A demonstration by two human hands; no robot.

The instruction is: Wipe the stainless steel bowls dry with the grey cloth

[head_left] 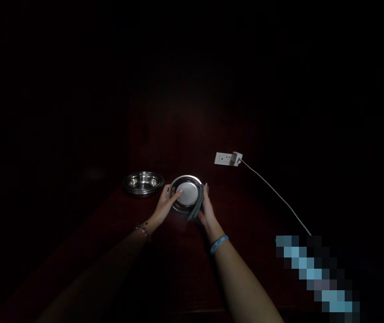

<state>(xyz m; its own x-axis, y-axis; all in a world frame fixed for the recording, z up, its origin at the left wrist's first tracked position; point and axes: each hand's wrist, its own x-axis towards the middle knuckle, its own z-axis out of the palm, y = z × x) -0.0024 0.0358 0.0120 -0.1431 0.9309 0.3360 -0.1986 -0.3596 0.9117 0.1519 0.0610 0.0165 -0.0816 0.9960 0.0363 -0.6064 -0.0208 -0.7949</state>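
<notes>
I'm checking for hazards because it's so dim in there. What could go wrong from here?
The shiny metal bowl might slip if the left hand loosens its hold on the rim, or if the green cloth shifts between the bowl and the right hand.

The stacked bowls sit just left of the left hand, so a sideways swing could knock them, especially with so much in shadow.

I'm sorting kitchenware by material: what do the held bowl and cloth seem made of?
Bowl: metal, probably stainless steel; its rim gleams, though the flat base looks duller.
Cloth: likely fabric, matte; its folds look soft and textured.
</notes>
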